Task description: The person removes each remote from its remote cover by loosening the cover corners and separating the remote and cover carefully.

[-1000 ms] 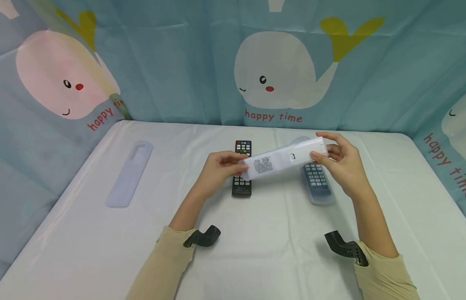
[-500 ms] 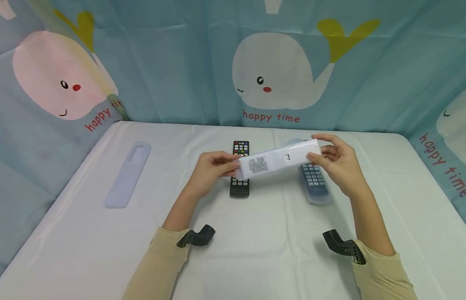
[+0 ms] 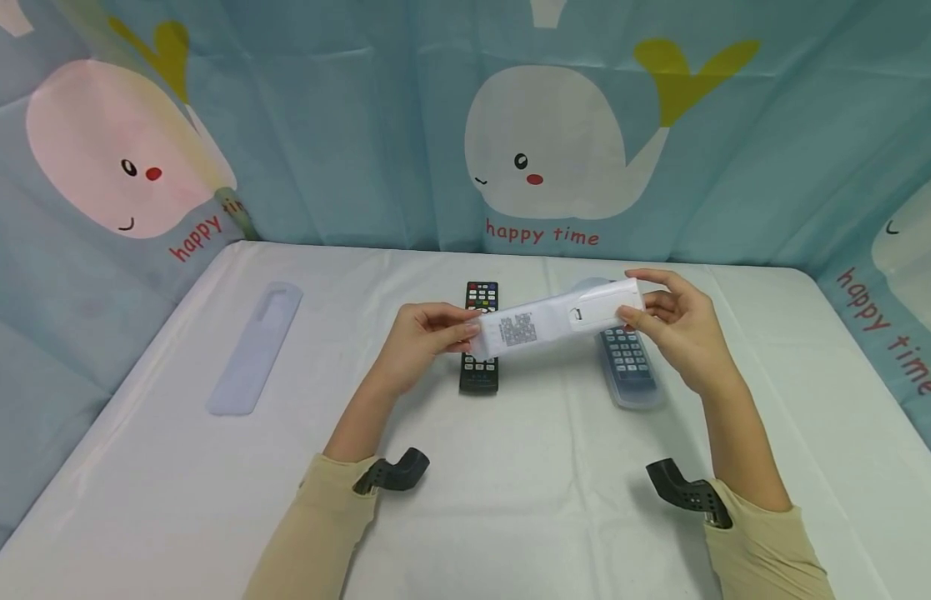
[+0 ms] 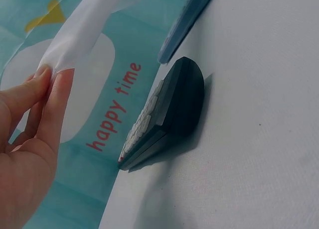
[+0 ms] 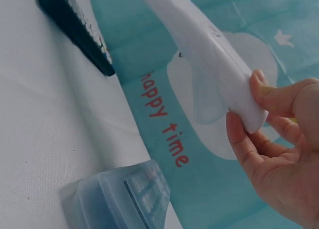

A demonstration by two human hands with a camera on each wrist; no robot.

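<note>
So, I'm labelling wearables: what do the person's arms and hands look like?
The left sleeve and right sleeve are plain beige cloth. At each sleeve's end sits a curved black piece; the right one has small holes. The fingers wear no visible gloves or rings.

A slim white remote (image 3: pixel 558 319), back towards the head camera and a square printed code on its left part, is held aloft just right of centre, right end higher. A translucent sleeve (image 4: pixel 92 27) extends past its left end.
</note>
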